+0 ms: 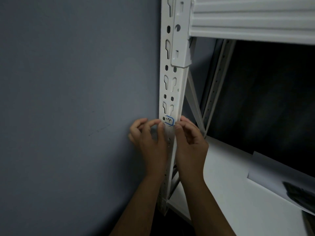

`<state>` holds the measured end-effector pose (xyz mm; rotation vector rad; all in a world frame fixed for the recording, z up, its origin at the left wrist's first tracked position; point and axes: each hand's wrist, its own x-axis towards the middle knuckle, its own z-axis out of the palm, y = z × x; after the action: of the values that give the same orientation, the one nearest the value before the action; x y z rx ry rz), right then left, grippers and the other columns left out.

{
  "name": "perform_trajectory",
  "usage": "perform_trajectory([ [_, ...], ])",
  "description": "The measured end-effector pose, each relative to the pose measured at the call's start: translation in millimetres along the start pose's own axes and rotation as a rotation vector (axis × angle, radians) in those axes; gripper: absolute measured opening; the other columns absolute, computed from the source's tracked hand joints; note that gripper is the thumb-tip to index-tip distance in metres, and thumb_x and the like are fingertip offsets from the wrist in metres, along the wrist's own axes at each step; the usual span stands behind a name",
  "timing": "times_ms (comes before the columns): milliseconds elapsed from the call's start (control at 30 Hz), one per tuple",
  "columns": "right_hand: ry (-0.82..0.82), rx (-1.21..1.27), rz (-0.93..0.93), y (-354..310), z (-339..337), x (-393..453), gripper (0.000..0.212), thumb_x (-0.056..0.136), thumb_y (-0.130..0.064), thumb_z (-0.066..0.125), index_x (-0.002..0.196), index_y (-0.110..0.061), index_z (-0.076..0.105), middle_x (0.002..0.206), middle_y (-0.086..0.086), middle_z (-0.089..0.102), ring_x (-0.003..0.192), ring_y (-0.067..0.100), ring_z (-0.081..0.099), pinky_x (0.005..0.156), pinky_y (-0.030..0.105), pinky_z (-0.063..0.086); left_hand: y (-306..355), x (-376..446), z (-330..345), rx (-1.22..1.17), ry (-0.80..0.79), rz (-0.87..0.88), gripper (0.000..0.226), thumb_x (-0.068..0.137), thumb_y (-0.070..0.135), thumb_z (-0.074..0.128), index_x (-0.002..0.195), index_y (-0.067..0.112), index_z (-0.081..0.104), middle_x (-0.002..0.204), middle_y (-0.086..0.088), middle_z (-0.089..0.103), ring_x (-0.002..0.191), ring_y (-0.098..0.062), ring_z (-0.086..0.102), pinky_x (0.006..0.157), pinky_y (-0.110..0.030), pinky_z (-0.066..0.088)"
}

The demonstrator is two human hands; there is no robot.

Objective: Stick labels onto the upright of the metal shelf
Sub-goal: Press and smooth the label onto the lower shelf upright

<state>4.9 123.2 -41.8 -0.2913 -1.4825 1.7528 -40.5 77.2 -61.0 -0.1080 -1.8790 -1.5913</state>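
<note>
A white metal upright (171,86) with keyhole slots runs from the top of the view down the middle. A small white label (169,120) with a blue border and handwritten "-4" lies on its front face. My left hand (150,140) pinches the label's lower left corner with thumb and forefinger. My right hand (189,142) pinches the lower right corner, fingers curled beside the upright. Both forearms rise from the bottom edge and cover the lower part of the upright.
A grey wall (76,99) fills the left half. A white shelf beam (255,19) joins the upright at top right. Below it a white shelf board (230,193) carries a sheet of paper (272,174) and a dark object (300,196) at the right edge.
</note>
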Motion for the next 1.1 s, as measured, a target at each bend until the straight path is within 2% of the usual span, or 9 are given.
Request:
perform_trajectory([
  [67,-0.001,-0.017,0.002,1.1,-0.5,0.3,0.018,0.088,-0.009,0.065,0.087,-0.027,0.067,0.117,-0.003,0.066,0.11,0.006,0.062,0.088,0.022,0.054,1.0,-1.0,-1.0,0.024,0.005,0.047,0.008,0.081,0.011,0.071,0.086,0.016,0.069,0.114,0.001,0.046,0.097,0.007,0.031,0.082,0.003,0.026],
  [133,-0.003,-0.033,-0.001,1.7,-0.6,0.5,0.018,0.087,-0.01,0.065,0.088,-0.028,0.067,0.117,-0.004,0.066,0.109,0.007,0.062,0.09,0.024,0.054,0.8,-2.1,-1.2,0.049,0.013,0.091,0.008,0.079,0.01,0.073,0.086,0.013,0.071,0.114,-0.004,0.05,0.1,-0.002,0.033,0.083,0.004,0.026],
  [300,0.007,-0.012,-0.001,1.0,-0.1,0.9,0.016,0.088,-0.007,0.065,0.088,-0.023,0.067,0.116,-0.002,0.066,0.107,0.006,0.063,0.086,0.016,0.052,-1.7,-3.1,-1.3,0.082,0.025,0.147,0.008,0.079,0.015,0.074,0.086,0.014,0.073,0.108,0.002,0.05,0.103,-0.004,0.033,0.087,0.0,0.026],
  [533,0.009,0.022,0.02,-2.6,1.1,0.3,0.023,0.088,-0.005,0.065,0.084,-0.027,0.067,0.115,-0.003,0.066,0.107,0.007,0.063,0.08,0.013,0.052,0.9,1.2,2.1,0.088,0.056,0.169,0.019,0.078,0.029,0.058,0.08,0.012,0.069,0.099,-0.001,0.052,0.095,-0.005,0.032,0.083,-0.005,0.026],
  [667,0.015,-0.002,0.043,0.0,1.3,0.2,0.013,0.089,-0.007,0.065,0.094,-0.016,0.071,0.117,-0.004,0.066,0.107,0.007,0.063,0.089,0.023,0.054,-1.4,5.2,4.0,0.181,0.032,0.227,0.016,0.078,0.027,0.061,0.079,0.011,0.064,0.097,-0.008,0.055,0.096,-0.012,0.036,0.08,-0.007,0.026],
  [733,0.03,-0.006,0.051,1.1,2.4,-0.5,0.014,0.089,-0.007,0.065,0.098,-0.014,0.071,0.117,-0.005,0.066,0.107,0.006,0.063,0.091,0.025,0.054,-2.3,5.4,4.0,0.213,-0.014,0.216,0.011,0.076,0.021,0.069,0.08,0.012,0.063,0.099,-0.006,0.054,0.098,-0.013,0.035,0.077,-0.015,0.033],
  [800,0.035,-0.001,0.045,-0.5,4.1,-2.0,0.016,0.089,-0.007,0.064,0.094,-0.021,0.07,0.117,-0.007,0.066,0.107,0.006,0.063,0.091,0.024,0.054,-2.3,5.5,4.5,0.233,-0.045,0.192,0.012,0.074,0.018,0.072,0.08,0.012,0.063,0.1,-0.005,0.054,0.098,-0.013,0.035,0.076,-0.021,0.036],
  [933,0.039,0.027,0.041,-3.9,5.0,-3.6,0.018,0.089,-0.004,0.064,0.089,-0.021,0.069,0.117,-0.005,0.065,0.105,0.005,0.063,0.086,0.018,0.053,-1.4,7.2,4.3,0.216,-0.059,0.174,0.011,0.074,0.018,0.071,0.079,0.012,0.063,0.1,-0.005,0.053,0.096,-0.008,0.033,0.078,-0.018,0.033],
  [1100,0.037,0.025,0.029,-6.7,5.8,-4.5,0.024,0.088,-0.004,0.063,0.085,-0.027,0.067,0.117,-0.002,0.064,0.103,0.002,0.063,0.087,0.02,0.054,-2.2,7.6,3.3,0.148,-0.056,0.174,0.011,0.074,0.014,0.072,0.078,0.011,0.062,0.101,-0.009,0.054,0.098,-0.003,0.028,0.081,-0.008,0.027],
])
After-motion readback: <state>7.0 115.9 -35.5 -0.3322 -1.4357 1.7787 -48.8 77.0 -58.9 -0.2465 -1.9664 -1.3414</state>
